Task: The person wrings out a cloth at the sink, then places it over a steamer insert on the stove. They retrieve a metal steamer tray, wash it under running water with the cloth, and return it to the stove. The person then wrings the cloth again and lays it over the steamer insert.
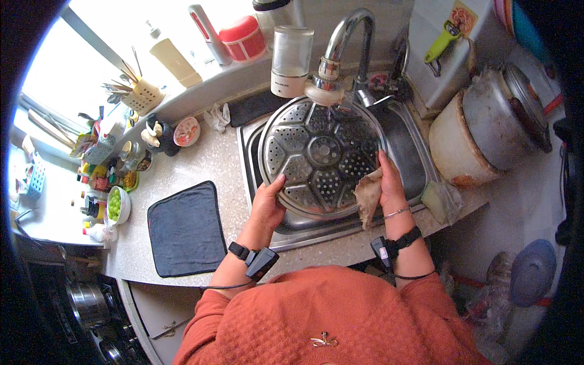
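Observation:
A round perforated metal steamer tray (325, 153) is held over the stainless steel sink (413, 150). My left hand (268, 205) grips its near left rim, thumb on top. At the right rim my right hand (390, 180) holds the tray, with a tan ragged cloth (368, 194) hanging between that hand and the metal. Water from the chrome faucet (367, 41) runs onto the tray's far part. A water filter (293, 61) is fitted at the faucet's outlet. The tray hides much of the basin.
A dark folded cloth (187, 230) lies on the speckled counter left of the sink. A bowl of green fruit (117, 205) stands farther left. Stacked pots (497, 123) and a green-and-clear bundle (440, 200) stand by the sink's right edge. A soap bottle (175, 57) is on the windowsill.

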Available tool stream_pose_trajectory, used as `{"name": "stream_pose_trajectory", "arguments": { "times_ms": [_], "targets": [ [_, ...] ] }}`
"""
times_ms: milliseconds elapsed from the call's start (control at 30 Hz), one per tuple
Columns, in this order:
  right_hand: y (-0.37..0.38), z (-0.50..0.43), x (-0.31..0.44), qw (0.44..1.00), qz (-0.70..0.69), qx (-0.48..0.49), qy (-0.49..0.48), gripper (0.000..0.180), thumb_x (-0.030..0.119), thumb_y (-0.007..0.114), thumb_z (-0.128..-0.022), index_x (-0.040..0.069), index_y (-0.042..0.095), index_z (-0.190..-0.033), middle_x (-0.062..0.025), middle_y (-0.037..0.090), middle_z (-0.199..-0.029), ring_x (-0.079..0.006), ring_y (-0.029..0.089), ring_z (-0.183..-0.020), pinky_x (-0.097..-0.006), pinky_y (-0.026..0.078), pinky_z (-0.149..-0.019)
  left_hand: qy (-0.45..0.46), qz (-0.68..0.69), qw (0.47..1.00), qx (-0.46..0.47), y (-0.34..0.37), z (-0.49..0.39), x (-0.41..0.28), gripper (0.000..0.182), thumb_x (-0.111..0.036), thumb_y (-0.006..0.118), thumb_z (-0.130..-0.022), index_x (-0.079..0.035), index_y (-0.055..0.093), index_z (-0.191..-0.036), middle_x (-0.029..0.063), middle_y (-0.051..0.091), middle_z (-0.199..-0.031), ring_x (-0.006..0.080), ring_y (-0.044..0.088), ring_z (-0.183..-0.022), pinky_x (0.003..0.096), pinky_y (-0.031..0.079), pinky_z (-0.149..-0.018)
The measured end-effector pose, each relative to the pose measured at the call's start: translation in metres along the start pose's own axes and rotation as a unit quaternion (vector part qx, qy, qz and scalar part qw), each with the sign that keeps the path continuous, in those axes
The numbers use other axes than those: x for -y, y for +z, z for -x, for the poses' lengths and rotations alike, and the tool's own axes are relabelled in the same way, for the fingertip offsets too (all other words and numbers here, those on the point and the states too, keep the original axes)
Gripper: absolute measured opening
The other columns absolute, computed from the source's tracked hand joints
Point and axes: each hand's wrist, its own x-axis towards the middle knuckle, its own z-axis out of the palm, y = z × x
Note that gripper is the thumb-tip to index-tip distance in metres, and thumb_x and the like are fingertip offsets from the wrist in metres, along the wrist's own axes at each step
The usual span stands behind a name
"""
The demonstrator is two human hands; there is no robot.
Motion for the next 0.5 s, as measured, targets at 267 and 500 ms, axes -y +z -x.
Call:
{"name": "stream_pose_trajectory", "arguments": {
  "times_ms": [267, 500],
  "targets": [
    [-0.003, -0.026, -0.009, 0.974, 0.215, -0.017, -0.074, 0.042, 0.051, 0.062, -0.091, 0.009, 0.062, -0.09, 0.0002, 0.056, -0.082, -0.0103, 0.051, -0.073, -0.0296, 0.044, -0.065, -0.028, 0.117, 0.991, 0.063, 0.004, 0.003, -0.015, 0.041, -0.024, 0.051, -0.099, 0.0, 0.052, -0.132, 0.0167, 0.058, -0.131, 0.032, 0.056, -0.12, 0.0474, 0.038, -0.109],
    [0.019, -0.037, 0.021, 0.969, 0.133, -0.087, -0.188, 0.04, 0.047, 0.059, -0.094, 0.007, 0.064, -0.093, -0.0028, 0.06, -0.086, -0.0153, 0.056, -0.076, -0.0331, 0.047, -0.07, -0.016, 0.122, 0.992, 0.037, -0.015, 0.002, -0.012, 0.044, -0.029, 0.049, -0.1, -0.001, 0.05, -0.134, 0.0176, 0.054, -0.136, 0.0345, 0.049, -0.127, 0.055, 0.033, -0.11]
  ]
}}
